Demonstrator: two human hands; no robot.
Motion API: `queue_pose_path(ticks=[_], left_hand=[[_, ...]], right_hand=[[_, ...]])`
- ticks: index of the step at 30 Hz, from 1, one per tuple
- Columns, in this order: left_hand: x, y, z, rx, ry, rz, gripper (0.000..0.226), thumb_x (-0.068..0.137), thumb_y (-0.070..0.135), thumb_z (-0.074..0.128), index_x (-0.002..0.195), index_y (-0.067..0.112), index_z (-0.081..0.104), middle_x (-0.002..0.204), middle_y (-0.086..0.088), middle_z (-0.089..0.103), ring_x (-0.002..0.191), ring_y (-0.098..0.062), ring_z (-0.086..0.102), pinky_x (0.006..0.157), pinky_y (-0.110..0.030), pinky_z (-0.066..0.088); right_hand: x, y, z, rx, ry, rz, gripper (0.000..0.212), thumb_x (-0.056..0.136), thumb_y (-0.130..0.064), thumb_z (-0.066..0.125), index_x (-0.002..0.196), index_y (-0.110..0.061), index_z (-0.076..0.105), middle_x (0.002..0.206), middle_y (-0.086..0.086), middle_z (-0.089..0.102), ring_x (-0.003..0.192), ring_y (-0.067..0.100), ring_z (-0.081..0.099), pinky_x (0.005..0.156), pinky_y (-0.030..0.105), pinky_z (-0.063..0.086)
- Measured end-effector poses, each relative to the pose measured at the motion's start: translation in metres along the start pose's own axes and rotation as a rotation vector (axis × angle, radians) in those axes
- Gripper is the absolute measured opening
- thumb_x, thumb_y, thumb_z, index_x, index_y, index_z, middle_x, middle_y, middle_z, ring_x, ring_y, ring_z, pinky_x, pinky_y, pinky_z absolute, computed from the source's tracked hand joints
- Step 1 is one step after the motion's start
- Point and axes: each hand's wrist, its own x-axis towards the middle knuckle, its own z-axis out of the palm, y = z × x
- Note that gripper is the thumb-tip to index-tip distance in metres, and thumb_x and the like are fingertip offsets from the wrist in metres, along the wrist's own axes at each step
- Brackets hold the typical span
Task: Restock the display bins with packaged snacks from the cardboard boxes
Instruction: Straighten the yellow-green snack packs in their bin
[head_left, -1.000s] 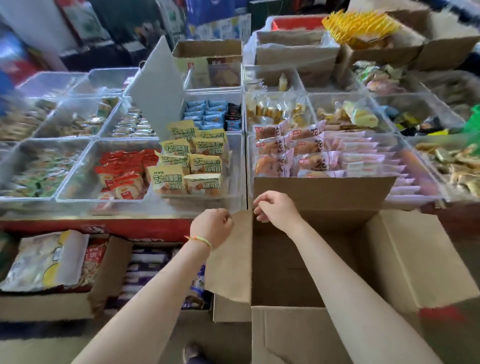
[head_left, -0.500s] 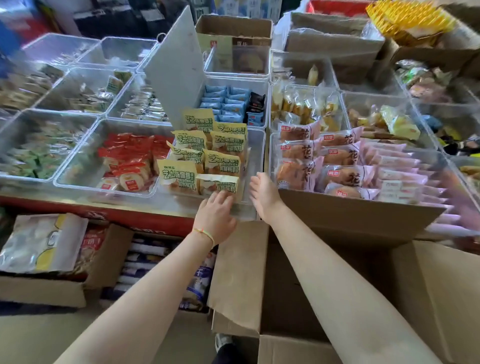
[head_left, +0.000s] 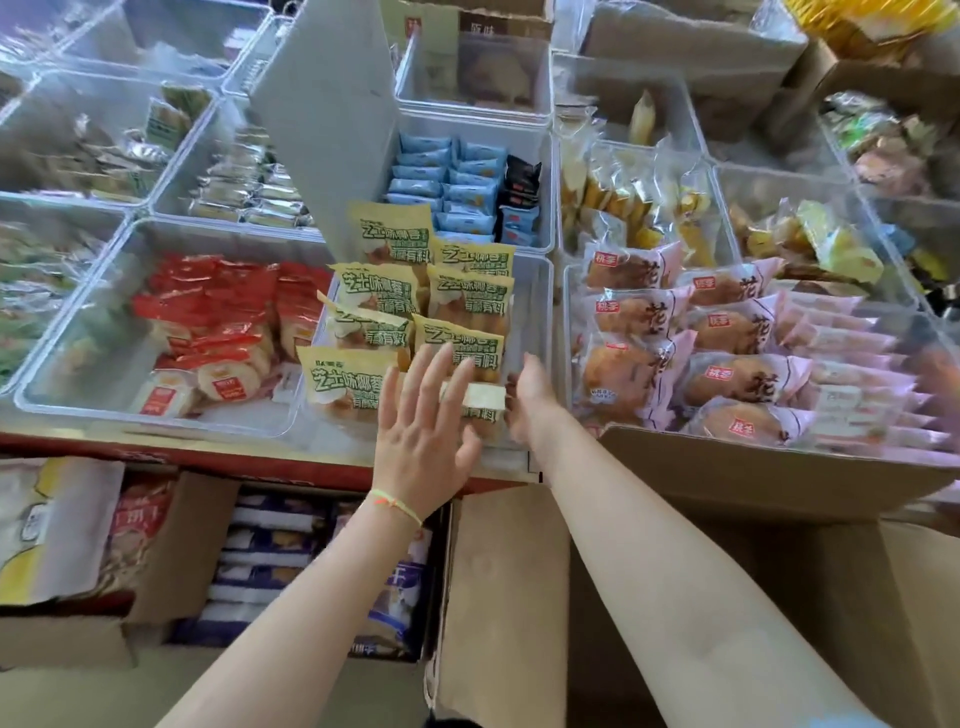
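Yellow-green snack packets (head_left: 379, 291) stand in rows in a clear display bin (head_left: 537, 312) at the counter's front. My left hand (head_left: 426, 436) is spread flat, fingers straight, over the frontmost packet (head_left: 483, 400). My right hand (head_left: 532, 400) touches that packet's right end, its fingers pointing down into the bin and partly hidden. An open cardboard box (head_left: 769, 473) stands below my right arm against the counter; its inside is dark.
Pink-wrapped bread packets (head_left: 639, 312) fill the bin to the right, red cracker packs (head_left: 208, 322) the one to the left. A grey divider board (head_left: 332, 130) leans upright behind. Under the counter sit boxes with blue-white packets (head_left: 270, 561) and a large bag (head_left: 47, 525).
Both hands left the cardboard box's edge, opened and reached forward into the bin to the front yellow-green packet. The camera has moved closer to the counter.
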Motion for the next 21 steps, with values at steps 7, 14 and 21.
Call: queue_pose_path(ticks=[7, 14, 21], left_hand=[[0.022, -0.023, 0.016, 0.128, -0.439, 0.01, 0.076, 0.084, 0.054, 0.047, 0.15, 0.017, 0.036, 0.156, -0.012, 0.036, 0.148, -0.03, 0.026, 0.121, -0.055, 0.006], [0.023, -0.018, 0.018, 0.066, -0.442, 0.02, 0.071, 0.08, 0.044, 0.053, 0.146, 0.019, 0.042, 0.153, -0.013, 0.041, 0.145, -0.03, 0.031, 0.122, -0.051, 0.005], [0.029, -0.02, 0.01, -0.038, -0.401, 0.058, 0.069, 0.079, 0.042, 0.046, 0.143, 0.017, 0.047, 0.154, -0.012, 0.039, 0.148, -0.028, 0.026, 0.122, -0.052, 0.009]], right_hand=[[0.014, -0.005, 0.004, 0.059, -0.1, 0.041, 0.054, 0.102, -0.05, 0.031, 0.099, -0.014, 0.071, 0.086, 0.01, 0.074, 0.076, 0.028, 0.069, 0.062, 0.03, 0.053], [0.032, 0.0, -0.006, 0.003, -0.104, 0.09, 0.053, 0.101, -0.052, 0.034, 0.087, -0.015, 0.068, 0.069, 0.007, 0.073, 0.073, 0.028, 0.068, 0.061, 0.03, 0.053], [0.037, -0.014, 0.0, -0.049, -0.018, -0.019, 0.066, 0.095, -0.064, 0.029, 0.133, -0.019, 0.06, 0.135, 0.008, 0.061, 0.121, 0.027, 0.058, 0.104, 0.045, 0.046]])
